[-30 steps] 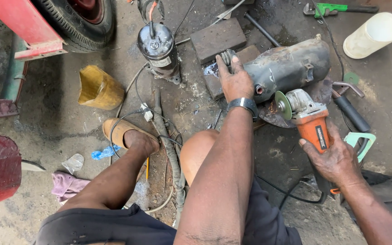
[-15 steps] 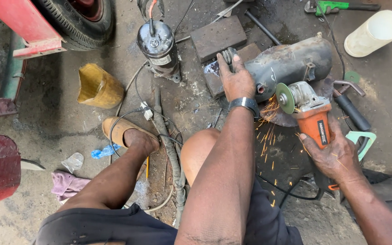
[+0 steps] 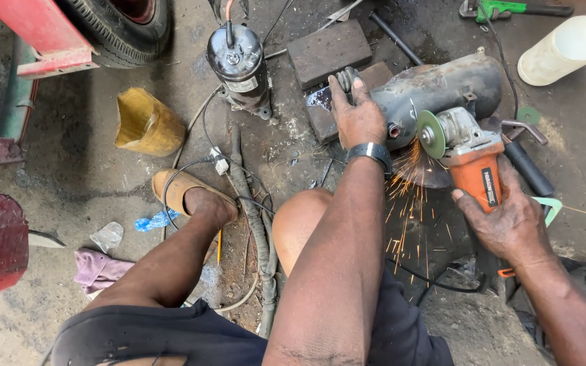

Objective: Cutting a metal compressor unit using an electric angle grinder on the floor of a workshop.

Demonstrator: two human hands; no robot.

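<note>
Oil-stained concrete is serving as the workshop floor (image 3: pixel 89 156), littered with a yellow cut-off container (image 3: pixel 145 125), a black upright compressor (image 3: pixel 237 64), a dark block (image 3: pixel 329 44) and a white plastic cup (image 3: pixel 564 49), while a tyre (image 3: pixel 120 24) is showing at the top edge. Seen from the head camera, a person is sitting low with one sandalled foot (image 3: pixel 188 193) stretched out, cutting into a grey metal canister (image 3: pixel 435 88) lying on its side just beyond the knee. The left hand (image 3: pixel 355 115), wearing a wrist band, is pressing down on the canister's near end, fingers curled around a small fitting there. The right hand (image 3: pixel 510 220) is wrapping closed around the body of an orange angle grinder (image 3: pixel 469 159), whose green disc (image 3: pixel 431 134) is meeting the canister's lower edge. Compared with a second ago, when no sparks were flying, and half a second ago, when the first few were appearing, a fuller fan of sparks (image 3: pixel 408 196) is now spraying toward the knee, suggesting the cut is properly biting. The left hand is keeping its hold throughout.
</note>
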